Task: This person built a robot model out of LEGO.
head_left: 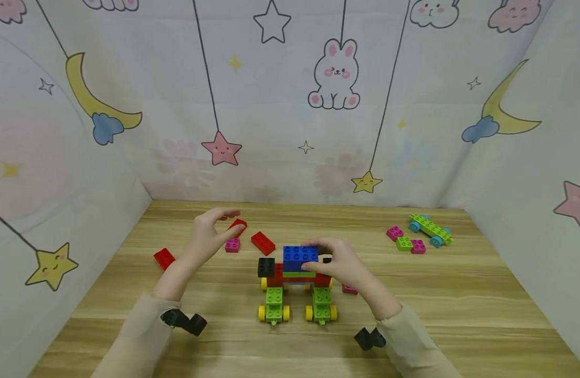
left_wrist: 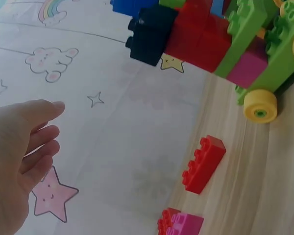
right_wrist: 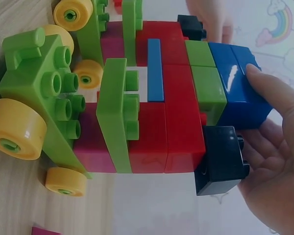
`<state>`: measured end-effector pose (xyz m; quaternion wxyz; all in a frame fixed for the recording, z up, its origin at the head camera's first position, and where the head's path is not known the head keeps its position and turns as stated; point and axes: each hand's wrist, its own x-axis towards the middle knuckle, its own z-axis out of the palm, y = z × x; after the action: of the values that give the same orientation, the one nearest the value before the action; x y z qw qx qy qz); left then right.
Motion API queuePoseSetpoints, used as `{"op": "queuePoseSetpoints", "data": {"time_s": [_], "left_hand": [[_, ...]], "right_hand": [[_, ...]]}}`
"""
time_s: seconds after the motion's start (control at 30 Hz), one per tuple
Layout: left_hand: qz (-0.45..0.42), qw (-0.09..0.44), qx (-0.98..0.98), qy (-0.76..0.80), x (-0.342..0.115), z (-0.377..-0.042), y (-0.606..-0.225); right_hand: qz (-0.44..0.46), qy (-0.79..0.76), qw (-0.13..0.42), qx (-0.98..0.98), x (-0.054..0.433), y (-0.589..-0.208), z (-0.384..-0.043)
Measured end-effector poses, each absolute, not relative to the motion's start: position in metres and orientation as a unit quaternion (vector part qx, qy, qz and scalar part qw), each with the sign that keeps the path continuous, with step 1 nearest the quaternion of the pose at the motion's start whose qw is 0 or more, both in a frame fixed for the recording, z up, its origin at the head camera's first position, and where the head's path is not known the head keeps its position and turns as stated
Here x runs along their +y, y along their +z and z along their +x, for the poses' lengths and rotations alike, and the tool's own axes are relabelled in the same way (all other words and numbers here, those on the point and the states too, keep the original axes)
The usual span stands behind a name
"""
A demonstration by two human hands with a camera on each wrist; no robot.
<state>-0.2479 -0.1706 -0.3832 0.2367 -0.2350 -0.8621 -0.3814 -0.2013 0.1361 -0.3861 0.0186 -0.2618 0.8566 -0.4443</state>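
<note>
A built brick vehicle [head_left: 299, 279] stands on the table on two green wheeled bases [right_wrist: 44, 93] with yellow wheels. Its body has red bricks [right_wrist: 179, 115], green ones above them and a black brick [head_left: 266, 267] at each side. Blue bricks [head_left: 293, 254] form the top. My right hand [head_left: 337, 258] pinches these blue bricks, thumb on the near face and fingers behind, beside the right black brick [right_wrist: 220, 159]. Raised left of the vehicle, my left hand [head_left: 208, 235] holds nothing, its thumb apart from loosely bent fingers [left_wrist: 46, 142].
Red bricks [head_left: 263, 243] and a pink brick [head_left: 232, 245] lie behind and left of the vehicle, with another red brick [head_left: 164, 259] farther left. Back right are a green wheeled base [head_left: 430, 229] with blue wheels and several small bricks [head_left: 404, 243]. A pink brick [head_left: 350, 289] lies under my right forearm.
</note>
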Motion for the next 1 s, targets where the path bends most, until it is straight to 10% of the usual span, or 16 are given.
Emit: {"op": "queuePoseSetpoints", "data": {"time_s": [1.0], "left_hand": [[-0.115, 0.033, -0.928, -0.353, -0.195, -0.331, -0.447]], "right_hand": [[-0.239, -0.475, 0.039, 0.846, 0.137, -0.389, -0.203]]}}
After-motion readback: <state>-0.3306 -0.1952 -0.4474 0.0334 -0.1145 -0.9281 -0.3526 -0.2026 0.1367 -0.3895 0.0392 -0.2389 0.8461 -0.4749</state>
